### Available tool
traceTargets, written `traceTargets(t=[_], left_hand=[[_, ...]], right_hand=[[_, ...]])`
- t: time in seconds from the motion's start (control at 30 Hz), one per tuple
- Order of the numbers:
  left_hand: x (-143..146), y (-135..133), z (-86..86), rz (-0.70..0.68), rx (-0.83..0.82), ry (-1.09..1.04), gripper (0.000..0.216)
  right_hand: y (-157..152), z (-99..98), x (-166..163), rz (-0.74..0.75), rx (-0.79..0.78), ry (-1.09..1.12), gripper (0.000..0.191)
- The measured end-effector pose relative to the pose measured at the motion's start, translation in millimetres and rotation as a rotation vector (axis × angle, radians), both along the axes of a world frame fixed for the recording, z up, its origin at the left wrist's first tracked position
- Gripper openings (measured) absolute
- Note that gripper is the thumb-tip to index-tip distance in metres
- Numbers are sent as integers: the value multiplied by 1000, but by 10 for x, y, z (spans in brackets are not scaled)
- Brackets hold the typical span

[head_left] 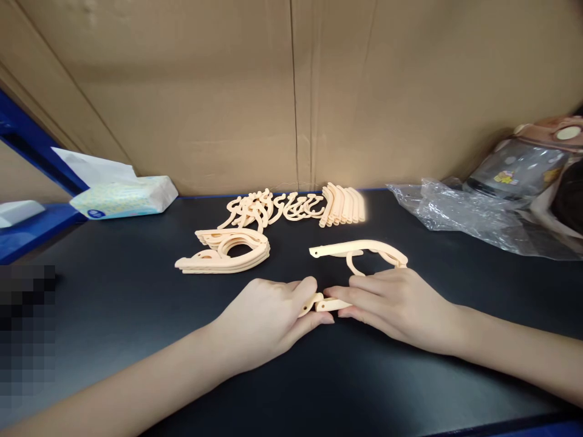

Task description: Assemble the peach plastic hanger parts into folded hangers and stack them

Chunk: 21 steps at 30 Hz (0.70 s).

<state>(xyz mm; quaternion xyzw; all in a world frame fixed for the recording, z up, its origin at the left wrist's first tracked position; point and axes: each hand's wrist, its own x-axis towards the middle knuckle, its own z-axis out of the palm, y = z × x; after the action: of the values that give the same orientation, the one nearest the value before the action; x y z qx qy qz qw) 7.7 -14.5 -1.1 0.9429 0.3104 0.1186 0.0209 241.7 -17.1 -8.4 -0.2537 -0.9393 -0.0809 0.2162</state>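
Observation:
My left hand [268, 318] pinches a small cream plastic hanger part with a hole [305, 308] between thumb and fingers. My right hand [405, 309] grips a cream hanger arm [334, 304], whose holed end meets the left part; most of both pieces is covered by fingers. Just beyond my right hand is another curved cream hanger arm [350, 247] with a hook [354, 264] under it; I cannot tell whether it lies loose or joins the held piece. A stack of folded cream hangers [228, 265] lies beyond my left hand.
At the back of the black table [291, 388] sit a pile of loose hooks [255, 207] and a row of hanger arms [344, 206]. A tissue pack [132, 197] stands left. Crumpled clear plastic [455, 212] and a transparent container [519, 170] are right. Cardboard [204, 91] closes the back.

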Motion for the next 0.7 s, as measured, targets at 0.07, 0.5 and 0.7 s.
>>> traceTargets(t=[0.07, 0.5, 0.7], left_hand=[[-7, 0, 7, 0, 2, 25, 37], [-9, 18, 52, -82, 34, 165, 30], [-5, 7, 55, -76, 113, 208, 32]], right_hand=[[4, -7, 1, 2, 7, 3, 32], [-3, 8, -5, 48, 2, -14, 36], [-5, -1, -3, 42, -51, -37, 37]])
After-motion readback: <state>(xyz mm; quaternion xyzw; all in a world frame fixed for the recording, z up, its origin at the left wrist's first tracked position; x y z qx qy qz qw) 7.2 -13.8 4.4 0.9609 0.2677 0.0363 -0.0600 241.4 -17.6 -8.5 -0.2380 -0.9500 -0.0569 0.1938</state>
